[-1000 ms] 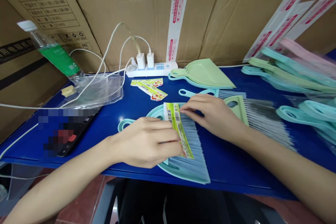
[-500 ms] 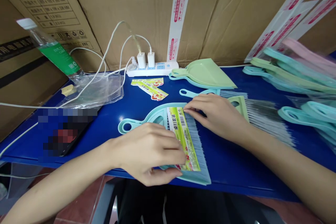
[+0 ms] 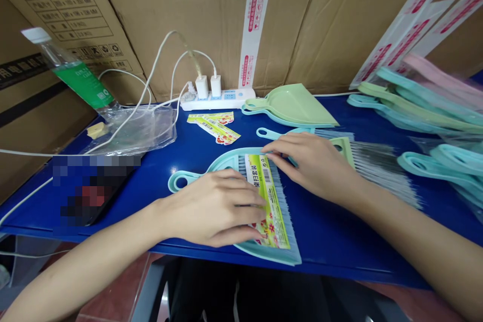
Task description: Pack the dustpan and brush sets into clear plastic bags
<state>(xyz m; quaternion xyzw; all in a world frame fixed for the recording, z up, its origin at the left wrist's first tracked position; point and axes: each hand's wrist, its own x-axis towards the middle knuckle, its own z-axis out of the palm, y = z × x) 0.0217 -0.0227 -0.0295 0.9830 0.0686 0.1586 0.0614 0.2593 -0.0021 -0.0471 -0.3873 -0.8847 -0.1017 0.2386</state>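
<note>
A light-blue dustpan [image 3: 260, 255] lies in front of me, its looped handle to the left. A light-blue brush with grey-blue bristles [image 3: 283, 196] is nested in it. Across the brush lies a yellow-green printed card label [image 3: 272, 211]. My left hand [image 3: 219, 206] is palm down over the dustpan and brush, its fingers stretched out and touching the label. My right hand [image 3: 313, 161] has its thumb and fingertips drawn together at the dustpan's far rim, beside the label's upper corner. Its exact contact is partly hidden.
Behind are a green dustpan [image 3: 290, 103], two loose labels [image 3: 217, 128] and a power strip [image 3: 219, 99]. More brushes [image 3: 388, 171] and bagged dustpan sets [image 3: 426, 105] lie right. A phone [image 3: 109, 196], plastic bag [image 3: 147, 131] and tilted bottle [image 3: 81, 80] stand left. Cardboard boxes [image 3: 211, 10] line the back.
The label has slid slightly to the right over the bristles. My left hand's fingers have flattened out from a more curled pose. My right hand stays nearly in place at the rim.
</note>
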